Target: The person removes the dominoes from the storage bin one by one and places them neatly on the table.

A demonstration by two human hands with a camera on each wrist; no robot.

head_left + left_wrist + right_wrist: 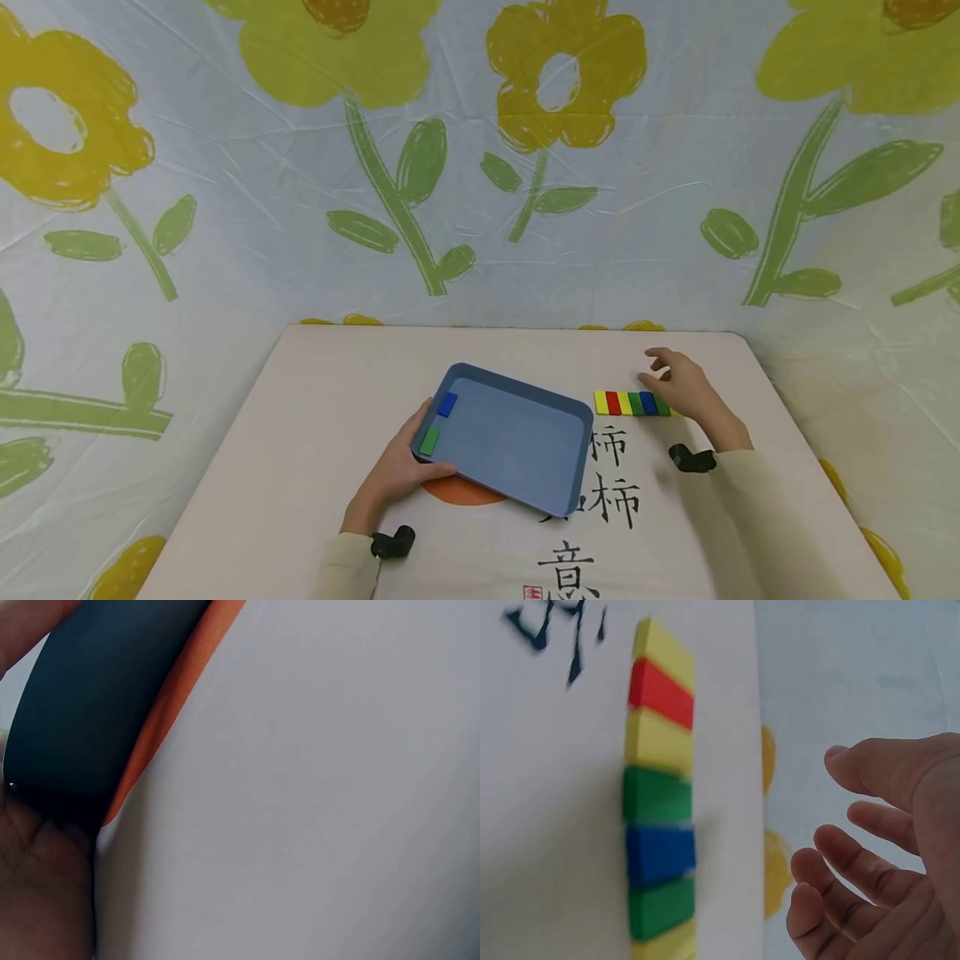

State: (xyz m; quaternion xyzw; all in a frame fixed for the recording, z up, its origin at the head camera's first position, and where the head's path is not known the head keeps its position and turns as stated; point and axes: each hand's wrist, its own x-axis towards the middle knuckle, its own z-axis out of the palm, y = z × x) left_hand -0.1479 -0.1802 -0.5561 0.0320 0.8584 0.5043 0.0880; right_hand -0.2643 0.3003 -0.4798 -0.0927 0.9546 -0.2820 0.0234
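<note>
A blue-grey tray (pixel 502 433) sits askew near the middle of the table, its left corner gripped by my left hand (pixel 397 462), thumb at the near rim and fingers along the left side. Inside, by the left wall, lie a blue block (pixel 447 405) and a green block (pixel 430 442). My right hand (pixel 686 387) hovers over the right end of a row of flat coloured blocks, fingers loosely bent with nothing between them. In the right wrist view the row shows a red block (pixel 661 692), a blue block (pixel 660 855), and several yellow and green ones, side by side.
The pale table covering (pixel 300 467) carries black brush characters (pixel 618 500) and an orange patch (pixel 465 492) partly hidden by the tray. A flowered cloth wall (pixel 637 217) rises behind the table's far edge and along both sides.
</note>
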